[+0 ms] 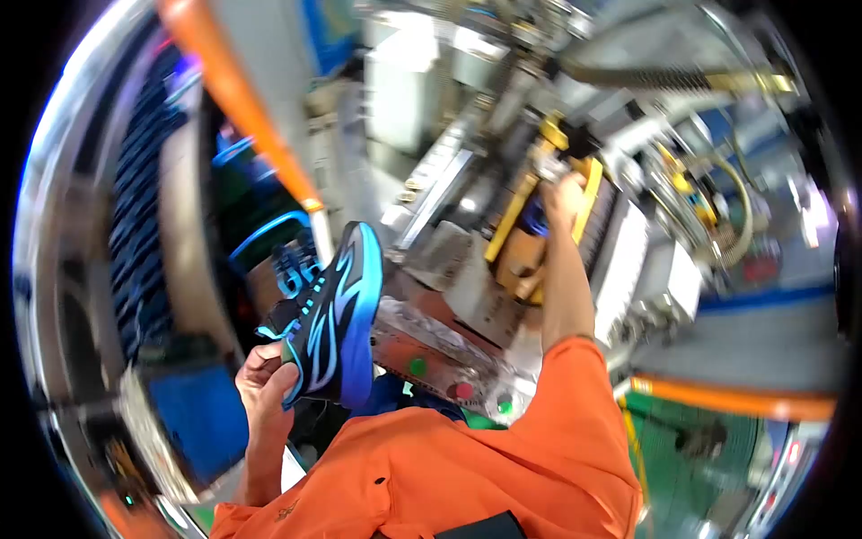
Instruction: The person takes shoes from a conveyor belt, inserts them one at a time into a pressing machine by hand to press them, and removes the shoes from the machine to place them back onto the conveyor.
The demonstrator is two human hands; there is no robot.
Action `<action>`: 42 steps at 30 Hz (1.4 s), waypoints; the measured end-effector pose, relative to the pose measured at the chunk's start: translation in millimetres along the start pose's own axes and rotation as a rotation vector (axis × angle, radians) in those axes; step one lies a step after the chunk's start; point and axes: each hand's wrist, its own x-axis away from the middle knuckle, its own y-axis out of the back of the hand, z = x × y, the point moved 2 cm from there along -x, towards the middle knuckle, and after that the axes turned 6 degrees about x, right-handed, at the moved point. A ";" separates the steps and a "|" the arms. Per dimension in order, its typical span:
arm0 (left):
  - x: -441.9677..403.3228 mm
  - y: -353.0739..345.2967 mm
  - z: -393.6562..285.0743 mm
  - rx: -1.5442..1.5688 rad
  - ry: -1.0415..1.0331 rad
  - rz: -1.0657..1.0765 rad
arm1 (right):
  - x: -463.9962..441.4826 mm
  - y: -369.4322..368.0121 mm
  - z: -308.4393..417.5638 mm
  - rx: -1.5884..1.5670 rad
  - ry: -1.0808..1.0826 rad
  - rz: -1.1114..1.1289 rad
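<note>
A black shoe (328, 314) with blue and purple trim and a blue-to-purple sole hangs from my left hand (268, 382), whose thumb and fingers pinch its heel end. The toe points up and away from me. My right hand (564, 199) reaches into the machine (507, 220) between two yellow bars (588, 199); its fingers are blurred, and whether they hold anything is hidden. A dark blue item (535, 216) and brown parts lie just left of that hand.
A panel (440, 364) with green and red buttons is at the machine's front edge. Orange bars (256, 112) stand at the left and at the lower right (736, 398). A blue-topped box (202, 418) is at the left. Hoses (741, 202) run at the right.
</note>
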 end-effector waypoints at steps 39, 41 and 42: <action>172.4 53.6 50.6 -0.019 0.115 -0.571 | -85.4 203.7 -17.2 -0.363 0.234 -0.184; 181.4 55.7 55.3 -0.003 0.109 -0.565 | -86.3 200.2 -19.4 -0.330 0.245 -0.185; 194.0 50.2 59.2 -0.007 0.086 -0.654 | -87.3 195.8 -16.8 -0.319 0.274 -0.189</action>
